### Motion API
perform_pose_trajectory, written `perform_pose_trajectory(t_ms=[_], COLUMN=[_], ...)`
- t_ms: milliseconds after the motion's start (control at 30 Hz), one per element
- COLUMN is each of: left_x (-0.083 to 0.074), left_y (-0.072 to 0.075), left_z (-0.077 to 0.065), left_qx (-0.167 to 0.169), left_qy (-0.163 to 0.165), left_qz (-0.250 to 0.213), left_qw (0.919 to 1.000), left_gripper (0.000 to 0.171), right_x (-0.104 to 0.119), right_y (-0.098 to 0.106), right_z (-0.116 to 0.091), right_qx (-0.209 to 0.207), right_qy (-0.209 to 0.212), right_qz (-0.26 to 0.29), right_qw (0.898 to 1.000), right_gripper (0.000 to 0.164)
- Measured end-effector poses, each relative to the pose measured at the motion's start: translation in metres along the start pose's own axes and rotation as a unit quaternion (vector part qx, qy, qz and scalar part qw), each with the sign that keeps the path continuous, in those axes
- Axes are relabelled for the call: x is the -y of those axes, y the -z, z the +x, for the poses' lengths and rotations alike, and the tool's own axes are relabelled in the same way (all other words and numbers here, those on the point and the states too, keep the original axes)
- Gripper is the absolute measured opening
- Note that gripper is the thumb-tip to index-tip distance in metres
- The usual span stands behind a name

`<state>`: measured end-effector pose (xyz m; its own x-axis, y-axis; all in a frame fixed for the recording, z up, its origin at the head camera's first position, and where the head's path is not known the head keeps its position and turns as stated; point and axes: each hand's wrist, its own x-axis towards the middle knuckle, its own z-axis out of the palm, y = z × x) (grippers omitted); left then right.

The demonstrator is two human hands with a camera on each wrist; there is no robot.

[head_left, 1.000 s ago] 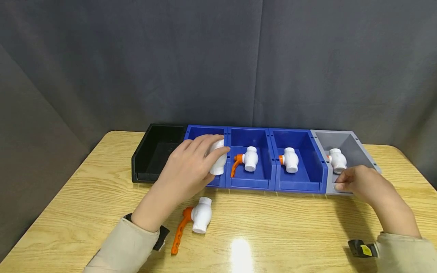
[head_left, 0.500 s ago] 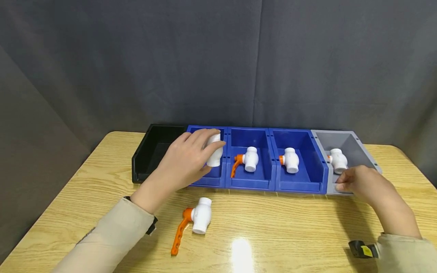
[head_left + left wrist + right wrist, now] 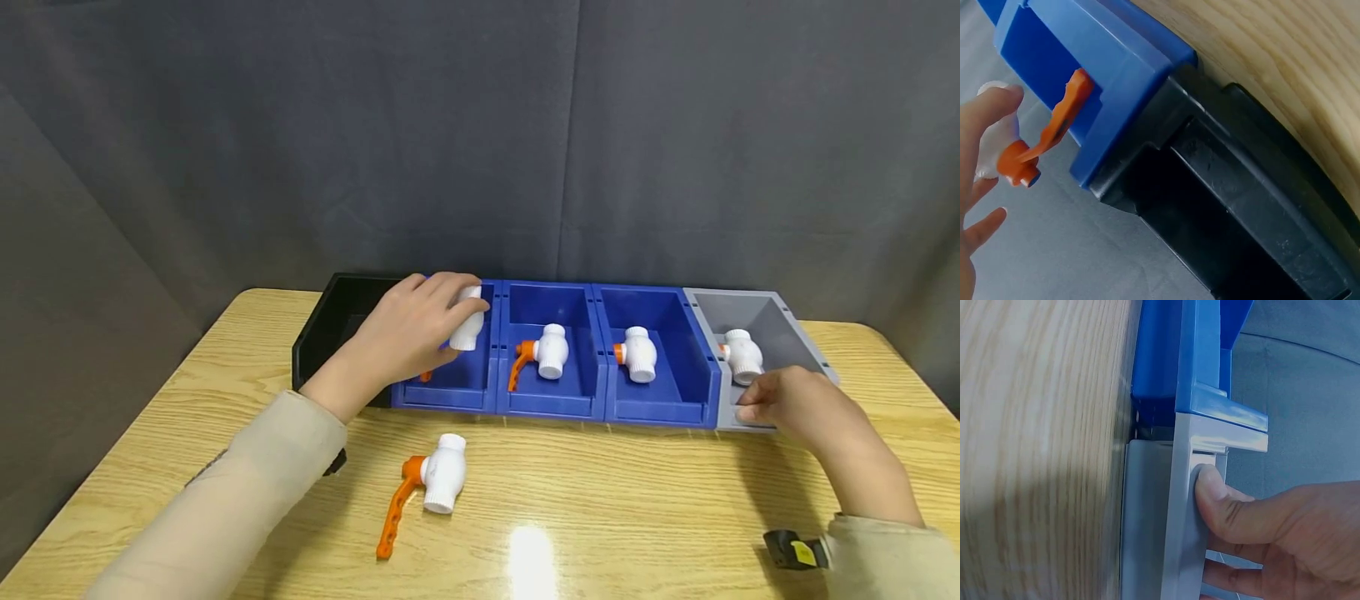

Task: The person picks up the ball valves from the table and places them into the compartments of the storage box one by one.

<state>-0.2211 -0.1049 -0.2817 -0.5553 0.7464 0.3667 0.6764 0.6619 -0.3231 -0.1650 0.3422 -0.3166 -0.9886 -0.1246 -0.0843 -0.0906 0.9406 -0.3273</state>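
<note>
My left hand (image 3: 408, 329) holds a white ball valve (image 3: 467, 323) between thumb and fingers, over the leftmost blue bin (image 3: 450, 398). In the left wrist view the valve's orange lever handle (image 3: 1063, 115) points toward that bin's front wall and overlaps it. My right hand (image 3: 817, 421) grips the low front wall of the grey bin (image 3: 806, 333); the right wrist view has its thumb (image 3: 1213, 494) on the outer face and the other fingers behind the wall. Within the grey bin lies another white ball valve (image 3: 742, 356), with a bit of orange at its left.
Two more blue bins hold one white ball valve each, the middle valve (image 3: 552, 352) and the right valve (image 3: 640, 354). A black bin (image 3: 307, 354) closes the row's left end. In front, a ball valve (image 3: 444, 475) with an orange handle lies on the wooden table (image 3: 615, 517).
My left hand has moved back and slightly left with the ball valve, from the bin's front area to farther over it. My right hand stays on the grey bin.
</note>
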Motion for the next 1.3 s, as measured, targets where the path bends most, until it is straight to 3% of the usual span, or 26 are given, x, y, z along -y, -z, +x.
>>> perform_pose_trajectory(t_ms=[367, 800, 1100, 1300], left_x=[0.006, 0.005, 0.006, 0.003], left_y=[-0.011, -0.021, -0.035, -0.036], left_z=[0.011, 0.016, 0.015, 0.018], left_qx=[0.068, 0.154, 0.194, 0.210], left_qy=[-0.014, 0.014, 0.032, 0.040], left_qz=[0.007, -0.007, -0.026, -0.029], left_qw=[0.9975, 0.9879, 0.9802, 0.9765], left_gripper=[0.063, 0.060, 0.059, 0.056], right_x=[0.000, -0.001, 0.000, 0.001], right_y=[0.000, -0.002, -0.002, -0.001], right_z=[0.002, 0.001, 0.001, 0.001], right_qx=[0.015, 0.012, 0.014, 0.010], right_qy=[-0.014, -0.006, -0.006, -0.002], right_qz=[0.000, 0.002, 0.004, 0.001], right_qw=[1.000, 1.000, 1.000, 1.000], right_gripper=[0.015, 0.012, 0.011, 0.011])
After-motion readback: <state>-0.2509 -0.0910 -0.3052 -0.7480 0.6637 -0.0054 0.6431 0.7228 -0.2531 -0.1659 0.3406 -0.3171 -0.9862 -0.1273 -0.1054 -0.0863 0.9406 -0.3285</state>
